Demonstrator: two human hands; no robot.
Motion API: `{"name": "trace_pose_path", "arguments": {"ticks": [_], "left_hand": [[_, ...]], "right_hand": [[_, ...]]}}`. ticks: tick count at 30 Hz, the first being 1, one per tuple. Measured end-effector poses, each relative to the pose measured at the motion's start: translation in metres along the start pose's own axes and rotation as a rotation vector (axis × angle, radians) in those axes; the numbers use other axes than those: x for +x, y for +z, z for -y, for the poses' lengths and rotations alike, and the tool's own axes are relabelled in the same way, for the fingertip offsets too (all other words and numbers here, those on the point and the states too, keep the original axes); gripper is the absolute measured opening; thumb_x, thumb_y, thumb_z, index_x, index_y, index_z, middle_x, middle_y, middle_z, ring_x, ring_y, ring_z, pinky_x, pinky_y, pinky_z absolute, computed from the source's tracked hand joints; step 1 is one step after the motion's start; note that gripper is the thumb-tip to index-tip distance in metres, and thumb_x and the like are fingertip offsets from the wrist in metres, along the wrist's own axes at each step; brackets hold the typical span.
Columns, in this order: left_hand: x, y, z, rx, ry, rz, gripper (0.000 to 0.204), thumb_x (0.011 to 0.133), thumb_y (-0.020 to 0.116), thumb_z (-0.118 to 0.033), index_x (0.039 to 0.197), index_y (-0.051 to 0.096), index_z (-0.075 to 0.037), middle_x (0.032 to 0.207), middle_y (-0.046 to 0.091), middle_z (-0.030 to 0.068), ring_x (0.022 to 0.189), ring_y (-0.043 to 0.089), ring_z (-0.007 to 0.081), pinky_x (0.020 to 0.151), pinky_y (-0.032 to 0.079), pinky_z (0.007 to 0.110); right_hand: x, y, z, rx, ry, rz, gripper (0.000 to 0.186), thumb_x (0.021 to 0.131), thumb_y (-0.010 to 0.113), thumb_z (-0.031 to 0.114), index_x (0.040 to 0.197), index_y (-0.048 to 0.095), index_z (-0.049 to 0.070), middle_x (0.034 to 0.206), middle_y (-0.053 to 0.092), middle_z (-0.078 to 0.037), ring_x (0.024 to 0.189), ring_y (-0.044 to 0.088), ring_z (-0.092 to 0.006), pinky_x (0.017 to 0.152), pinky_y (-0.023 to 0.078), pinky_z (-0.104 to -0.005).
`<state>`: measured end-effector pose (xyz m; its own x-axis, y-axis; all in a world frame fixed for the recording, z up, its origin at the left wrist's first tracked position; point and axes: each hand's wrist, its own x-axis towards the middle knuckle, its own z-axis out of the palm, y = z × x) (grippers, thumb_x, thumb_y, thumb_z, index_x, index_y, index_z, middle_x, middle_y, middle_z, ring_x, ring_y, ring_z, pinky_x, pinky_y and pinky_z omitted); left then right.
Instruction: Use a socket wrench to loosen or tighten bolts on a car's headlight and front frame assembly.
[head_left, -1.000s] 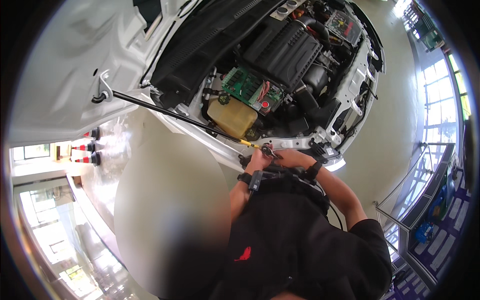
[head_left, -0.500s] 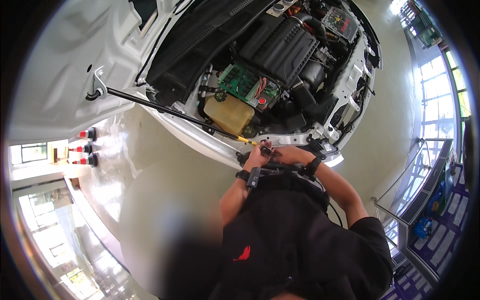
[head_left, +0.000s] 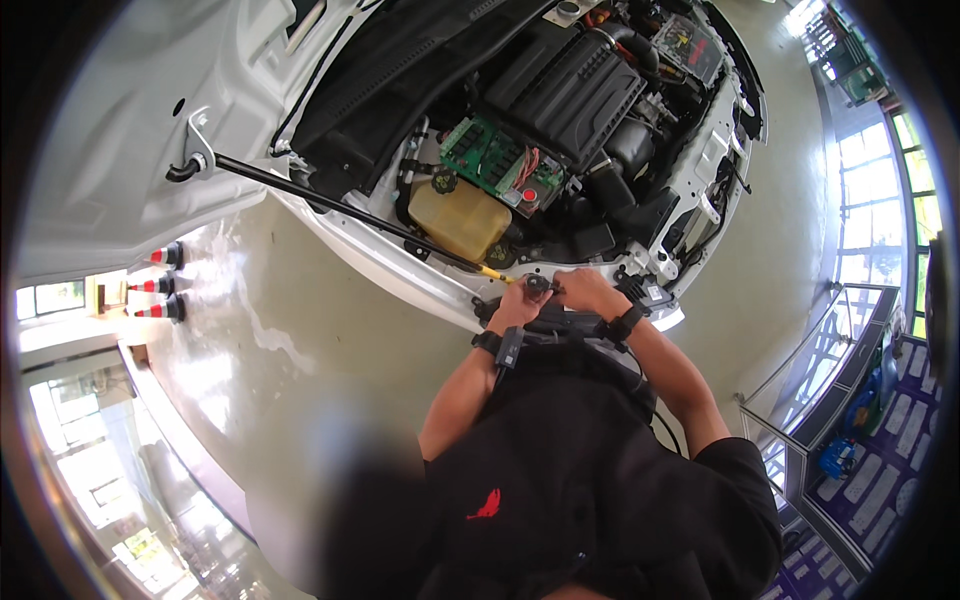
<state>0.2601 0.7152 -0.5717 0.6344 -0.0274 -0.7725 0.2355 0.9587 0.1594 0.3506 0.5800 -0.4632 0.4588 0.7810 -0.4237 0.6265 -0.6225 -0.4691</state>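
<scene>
Glossy grey floor (head_left: 310, 310); my left hand (head_left: 514, 307) grips small round black part (head_left: 537, 285), right hand (head_left: 590, 292) now higher, grip unclear; left likely steadies.

Dark part (head_left: 538, 284); green circuit board (head_left: 490, 157); red-white striped cones (head_left: 160, 306).

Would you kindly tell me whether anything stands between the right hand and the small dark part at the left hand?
Nothing visible does: the right hand is beside the small dark part at the left hand, though contact is unclear. The yellow rod end lies to the left, out of the way.
</scene>
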Motion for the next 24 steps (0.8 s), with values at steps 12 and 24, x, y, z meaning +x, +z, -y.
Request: {"name": "trace_pose_path", "arguments": {"ticks": [12,24], "left_hand": [[-0.005,0.018,0.003,-0.130,-0.068,-0.080,0.017,0.091,0.042,-0.022,0.091,0.053,-0.010,0.085,0.063,0.0050,0.083,0.062,0.0212,0.085,0.046,0.039],[-0.008,0.010,0.002,-0.216,-0.046,0.077,0.014,0.089,0.046,-0.020,0.089,0.053,-0.008,0.082,0.062,0.0059,0.083,0.059,0.0187,0.085,0.045,0.040]], "right_hand": [[0.003,-0.007,-0.004,-0.299,-0.087,-0.241,0.018,0.072,0.057,0.022,0.085,0.059,0.008,0.080,0.061,-0.009,0.082,0.058,-0.0278,0.076,0.043,-0.0416],[0.004,-0.019,0.013,0.080,-0.002,0.120,0.026,0.080,0.054,0.029,0.093,0.054,0.005,0.087,0.061,-0.018,0.082,0.058,-0.0354,0.071,0.045,-0.0447]]}}
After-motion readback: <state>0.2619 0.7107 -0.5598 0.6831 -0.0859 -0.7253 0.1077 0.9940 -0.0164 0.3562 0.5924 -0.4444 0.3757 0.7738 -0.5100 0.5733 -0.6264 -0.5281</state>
